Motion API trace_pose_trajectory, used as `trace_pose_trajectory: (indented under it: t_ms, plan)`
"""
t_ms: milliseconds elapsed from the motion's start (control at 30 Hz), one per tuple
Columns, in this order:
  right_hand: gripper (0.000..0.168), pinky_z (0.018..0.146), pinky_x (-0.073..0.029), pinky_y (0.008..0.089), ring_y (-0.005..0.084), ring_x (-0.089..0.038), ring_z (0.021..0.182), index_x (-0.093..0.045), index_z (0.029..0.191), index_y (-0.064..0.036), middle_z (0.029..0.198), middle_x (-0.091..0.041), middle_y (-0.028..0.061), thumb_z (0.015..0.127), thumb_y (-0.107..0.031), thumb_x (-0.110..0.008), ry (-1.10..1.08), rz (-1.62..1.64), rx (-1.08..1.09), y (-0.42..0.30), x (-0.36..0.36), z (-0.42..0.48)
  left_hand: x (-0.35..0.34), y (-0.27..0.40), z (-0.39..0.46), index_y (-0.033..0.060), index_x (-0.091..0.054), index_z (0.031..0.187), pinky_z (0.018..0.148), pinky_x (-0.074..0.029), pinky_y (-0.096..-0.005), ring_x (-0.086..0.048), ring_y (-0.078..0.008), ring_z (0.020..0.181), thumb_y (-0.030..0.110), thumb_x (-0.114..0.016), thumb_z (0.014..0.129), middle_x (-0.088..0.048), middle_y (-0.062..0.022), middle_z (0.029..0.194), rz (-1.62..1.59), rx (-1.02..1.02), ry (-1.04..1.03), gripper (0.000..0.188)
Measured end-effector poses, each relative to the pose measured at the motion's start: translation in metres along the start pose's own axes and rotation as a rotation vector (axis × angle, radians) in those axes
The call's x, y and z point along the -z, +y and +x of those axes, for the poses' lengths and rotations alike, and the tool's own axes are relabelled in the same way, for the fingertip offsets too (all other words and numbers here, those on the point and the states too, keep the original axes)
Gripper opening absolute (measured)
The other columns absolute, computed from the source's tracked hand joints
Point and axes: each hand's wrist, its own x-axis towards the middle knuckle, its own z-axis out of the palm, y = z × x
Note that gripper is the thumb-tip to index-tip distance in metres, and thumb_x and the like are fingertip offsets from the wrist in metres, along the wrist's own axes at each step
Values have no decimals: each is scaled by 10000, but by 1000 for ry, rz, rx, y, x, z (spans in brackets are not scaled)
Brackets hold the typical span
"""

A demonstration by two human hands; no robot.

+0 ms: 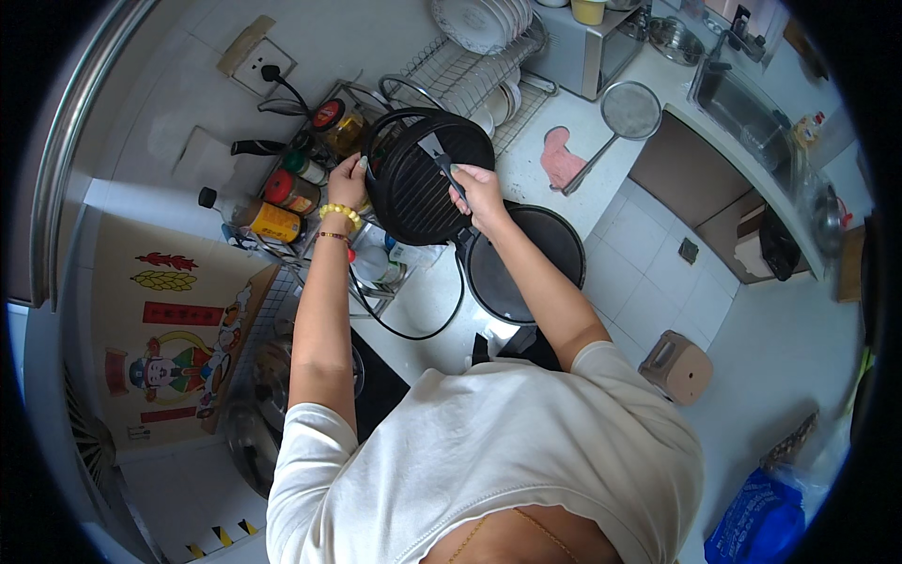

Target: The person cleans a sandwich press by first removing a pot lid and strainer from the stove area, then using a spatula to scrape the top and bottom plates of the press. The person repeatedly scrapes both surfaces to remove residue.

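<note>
A black electric griddle stands tilted open on the white counter. Its raised upper half (416, 201) shows a dark ribbed inner surface, while the round lower plate (525, 271) lies flat beside it, partly behind my right forearm. My left hand (348, 182) grips the outer rim of the raised half at its left side. In my right hand (480, 194) is a small spatula or scraper (444, 166) with a black handle. Its light, flat blade lies over the ribbed surface; whether it touches cannot be told.
Sauce bottles and jars (292, 192) crowd a metal rack on the left. Beyond the griddle are a wire dish rack (451, 81) with plates, a pink cloth (561, 161) and a long-handled mesh strainer (629, 113). A black cord (416, 337) loops over the counter.
</note>
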Motion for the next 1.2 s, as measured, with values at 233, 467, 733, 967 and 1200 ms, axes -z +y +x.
trace_pose_trajectory:
  t_ms: [233,467,733,967,1200]
  plan:
    - [200,346,-272,196,62,-414,398,-619,1000,-45,572,-528,14,921,-206,-530,-44,80,27,-11,26,6,-3,-4,1,-11,-582,1175,875,-423,-261,-565,-141,981,155,-557,921,-636,-66,1080,-19,-4,17,305]
    - [198,407,-403,273,150,-533,456,-623,959,-43,623,-601,62,913,-205,-519,196,-364,165,-41,100,41,-7,-11,5,-6,-625,1086,783,-449,-263,-592,-139,844,155,-545,913,-672,-82,941,-71,-65,87,249]
    - [224,583,-487,432,314,-642,659,-633,918,-40,742,-656,162,872,-240,-543,613,-1470,414,-36,109,31,-8,-3,1,-7,-627,1078,787,-453,-275,-604,-165,840,151,-537,908,-675,-108,934,-45,-89,106,249]
    - [208,342,-305,210,74,-422,366,-656,895,-20,526,-541,26,884,-196,-545,-115,-323,-91,-48,60,4,-6,-2,-3,-1,-630,1076,771,-453,-269,-598,-146,834,169,-552,909,-675,-86,912,-12,-81,99,250]
    - [209,334,-300,213,80,-427,363,-649,870,-11,519,-537,40,895,-181,-529,-158,-241,-174,-43,31,10,-2,8,-3,0,-600,1143,849,-429,-268,-577,-149,934,178,-548,923,-652,-75,1026,27,-31,24,288]
